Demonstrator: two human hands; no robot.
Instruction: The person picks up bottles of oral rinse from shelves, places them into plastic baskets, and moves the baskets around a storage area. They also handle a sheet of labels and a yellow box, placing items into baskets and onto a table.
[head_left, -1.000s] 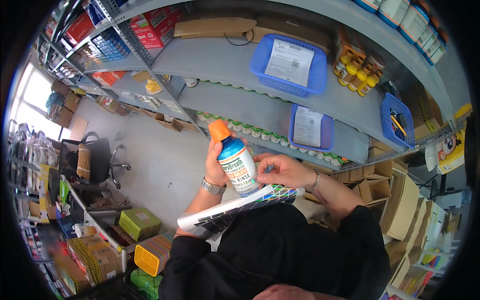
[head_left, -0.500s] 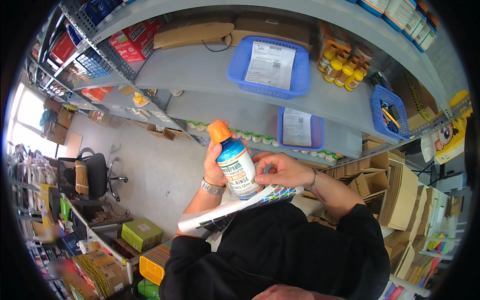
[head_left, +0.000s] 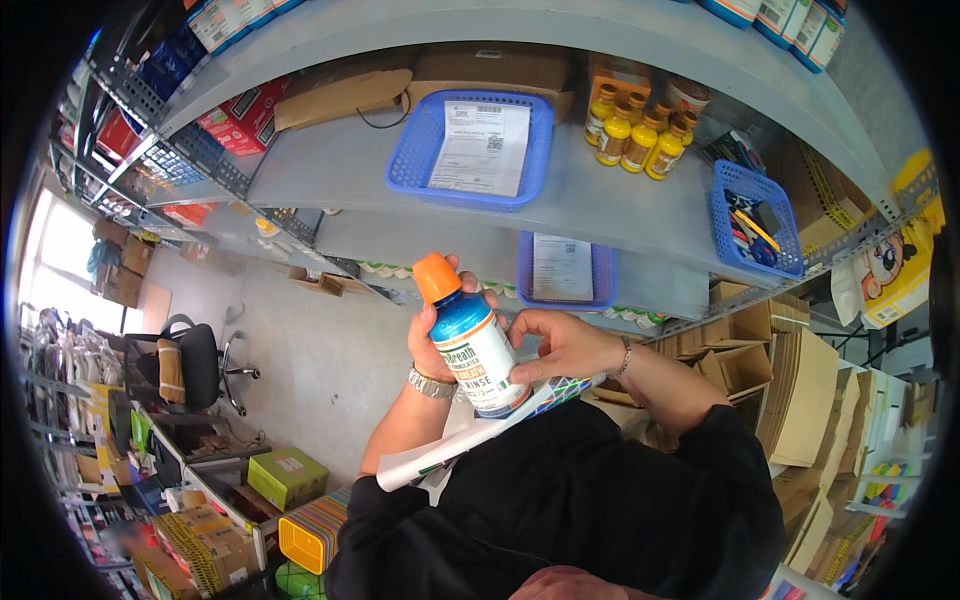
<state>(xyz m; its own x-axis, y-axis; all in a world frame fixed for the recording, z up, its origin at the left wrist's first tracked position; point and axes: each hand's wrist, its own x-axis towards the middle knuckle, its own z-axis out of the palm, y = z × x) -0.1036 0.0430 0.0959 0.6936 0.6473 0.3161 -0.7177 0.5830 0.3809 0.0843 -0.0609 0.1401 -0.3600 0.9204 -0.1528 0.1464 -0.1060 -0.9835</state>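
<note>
My left hand [head_left: 424, 345] is wrapped round a mouthwash bottle [head_left: 470, 350] with an orange cap, a blue upper part and a white label; its fingertips show beyond the neck. The bottle stands tilted to the left in front of my chest. From the right, my right hand [head_left: 568, 345] closes on the bottle's side, thumb on the label's edge and curled fingers partly behind it. Beneath the bottle, a white sheet or pouch [head_left: 420, 466] with a shiny patterned part lies across my forearm and black top; its kind is unclear.
Ahead, a grey shelf [head_left: 330, 180] carries a blue basket [head_left: 400, 170] with papers, yellow-capped bottles [head_left: 640, 145] and a basket of pens [head_left: 790, 255]. A second paper basket [head_left: 607, 290] sits lower. Flattened cartons [head_left: 810, 400] stand right; a black chair [head_left: 195, 360] is left.
The view has shifted, so the shelf's things sit further left. Both hands stay at the bottle, which has dropped slightly in the picture. My right thumb remains at the label's edge.
</note>
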